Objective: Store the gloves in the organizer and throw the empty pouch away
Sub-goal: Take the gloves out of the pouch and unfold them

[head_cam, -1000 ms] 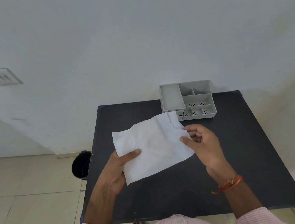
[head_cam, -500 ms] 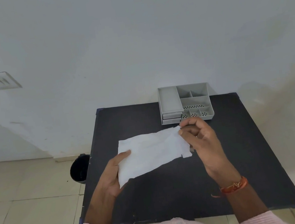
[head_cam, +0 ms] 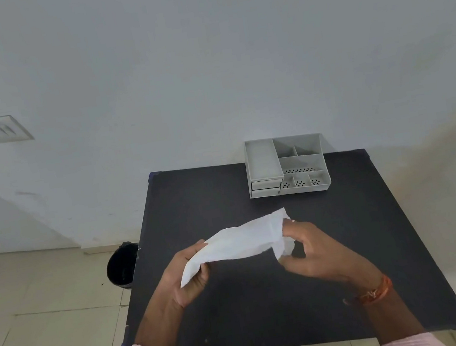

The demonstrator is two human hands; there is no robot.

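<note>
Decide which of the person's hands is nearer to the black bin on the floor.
Left. The left hand holds the white pouch at its end toward the black bin; the right hand holds the far end.

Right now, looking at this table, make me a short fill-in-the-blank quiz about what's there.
1. The white pouch is held by ____ hands.
2. The grey organizer sits at the table's far edge, against the ____.
3. The black bin stands on the floor at the table's ____ side.

Answers: both; wall; left
</note>
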